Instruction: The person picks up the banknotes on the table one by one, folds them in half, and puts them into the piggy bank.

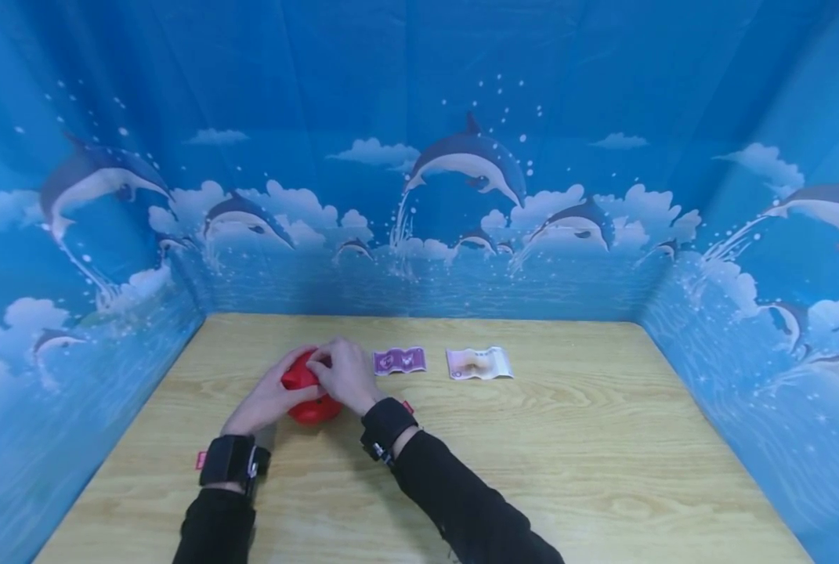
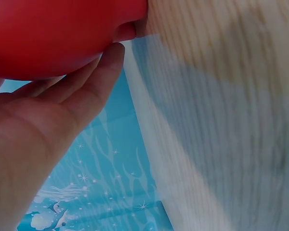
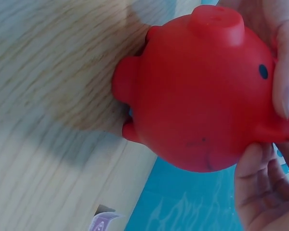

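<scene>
A red piggy bank (image 1: pixel 313 410) with a round snout (image 3: pixel 217 26) stands on the left part of the wooden table. My left hand (image 1: pixel 276 398) holds it from the left, thumb across the front and fingers along its side; the left wrist view shows these fingers (image 2: pixel 94 82) against the red body. Over the piggy bank's top is my right hand (image 1: pixel 348 376), fingers bent and fingertips close to an ear (image 3: pixel 279 130). Whatever lies between those fingertips is hidden. To the right lie a purple banknote (image 1: pixel 399 360) and a pale, pinkish banknote (image 1: pixel 480 363), both wavy.
The wooden table (image 1: pixel 567 454) extends to the right and toward the front. A blue curtain (image 1: pixel 306 94) printed with dolphins stands along the back and both sides. A black band sits on each wrist.
</scene>
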{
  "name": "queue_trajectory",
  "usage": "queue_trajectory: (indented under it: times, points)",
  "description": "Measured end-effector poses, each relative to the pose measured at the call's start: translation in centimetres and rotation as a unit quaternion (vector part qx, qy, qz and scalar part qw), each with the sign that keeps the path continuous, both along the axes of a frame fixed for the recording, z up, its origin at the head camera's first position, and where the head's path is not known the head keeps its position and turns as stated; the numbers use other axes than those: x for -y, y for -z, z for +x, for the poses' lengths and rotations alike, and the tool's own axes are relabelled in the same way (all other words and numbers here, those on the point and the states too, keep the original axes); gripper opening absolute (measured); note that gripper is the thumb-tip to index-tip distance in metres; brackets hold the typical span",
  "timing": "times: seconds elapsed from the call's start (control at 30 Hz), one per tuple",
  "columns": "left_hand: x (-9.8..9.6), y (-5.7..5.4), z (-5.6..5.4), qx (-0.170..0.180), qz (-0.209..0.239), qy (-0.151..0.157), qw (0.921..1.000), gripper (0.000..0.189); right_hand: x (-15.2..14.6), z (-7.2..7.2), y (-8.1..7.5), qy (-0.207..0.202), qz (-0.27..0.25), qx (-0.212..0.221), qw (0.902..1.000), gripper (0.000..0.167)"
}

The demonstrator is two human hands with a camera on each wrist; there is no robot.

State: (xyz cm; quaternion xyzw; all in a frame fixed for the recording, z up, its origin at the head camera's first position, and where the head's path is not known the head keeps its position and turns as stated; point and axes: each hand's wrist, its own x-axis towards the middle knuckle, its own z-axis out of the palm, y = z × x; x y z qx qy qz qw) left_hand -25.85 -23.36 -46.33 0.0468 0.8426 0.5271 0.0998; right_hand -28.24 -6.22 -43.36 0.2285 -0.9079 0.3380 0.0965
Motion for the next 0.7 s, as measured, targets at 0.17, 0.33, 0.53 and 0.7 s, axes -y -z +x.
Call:
queue_trajectory:
  times: [0.17, 0.33, 0.53, 0.7]
  points:
    - [-0.1, 0.1, 0.0, -0.007, 0.006, 0.001, 1.0000, 0.090, -0.7, 0.0, 0.4, -0.026, -0.018, -0.011, 0.9995, 0.020]
    - [-0.1, 0.3, -0.1, -0.013, 0.002, -0.003, 0.9999, 0.092, -1.6, 0.2, 0.6, -0.049, -0.076, 0.009, 0.9959, 0.022]
    - [-0.1, 0.1, -0.2, -0.014, -0.003, -0.009, 0.9999, 0.096, -2.7, 0.3, 1.0, -0.070, -0.130, 0.046, 0.9880, 0.022]
    - [0.0, 0.2, -0.2, -0.006, -0.002, -0.015, 0.9999, 0.101, -3.9, 0.3, 1.4, -0.077, -0.143, 0.073, 0.9840, 0.022]
